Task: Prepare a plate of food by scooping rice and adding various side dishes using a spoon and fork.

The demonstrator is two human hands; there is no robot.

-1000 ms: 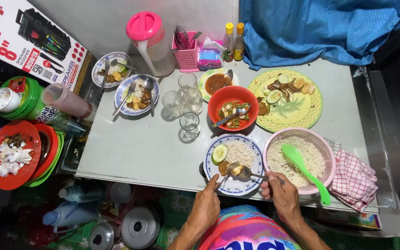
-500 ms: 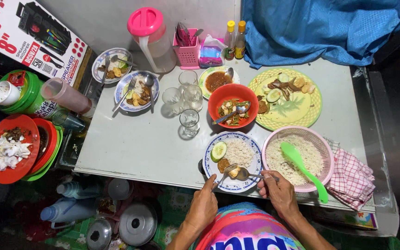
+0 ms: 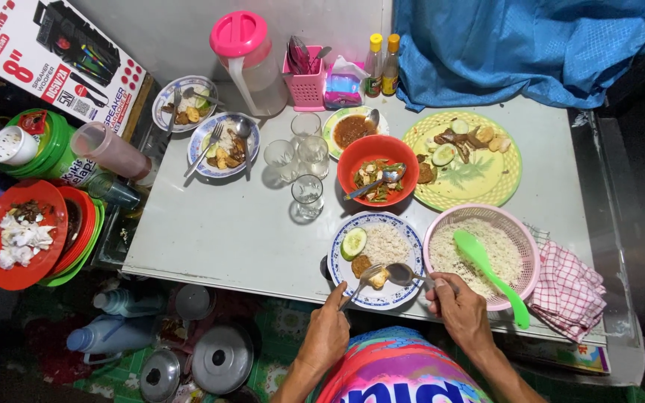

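We look down on our two hands at the near edge of a pale counter [image 3: 225, 231]. Our left hand [image 3: 328, 332] is closed around the handle of a fork [image 3: 360, 282], whose tines rest on a piece of fried food on the blue-patterned plate [image 3: 376, 259] just ahead of both hands. Our right hand [image 3: 457, 310] is closed around the handle of a spoon [image 3: 404, 275], its bowl lifted just above the same plate, beside the fork tines. The plate holds white rice, a cucumber slice and brown fried pieces.

Just beyond our right hand sits a pink basket of rice [image 3: 483, 254] with a green rice paddle [image 3: 490, 272] lying in it. To the right of that hand lies a red checked cloth [image 3: 570, 291]. Farther ahead of our hands stand a red bowl [image 3: 377, 170] of mixed vegetables with a spoon in it, a yellow woven plate [image 3: 463, 160] with fried food and cucumber, and a cluster of clear glasses [image 3: 300, 164]. Well ahead and to the left stands a pitcher with a pink lid [image 3: 246, 60].
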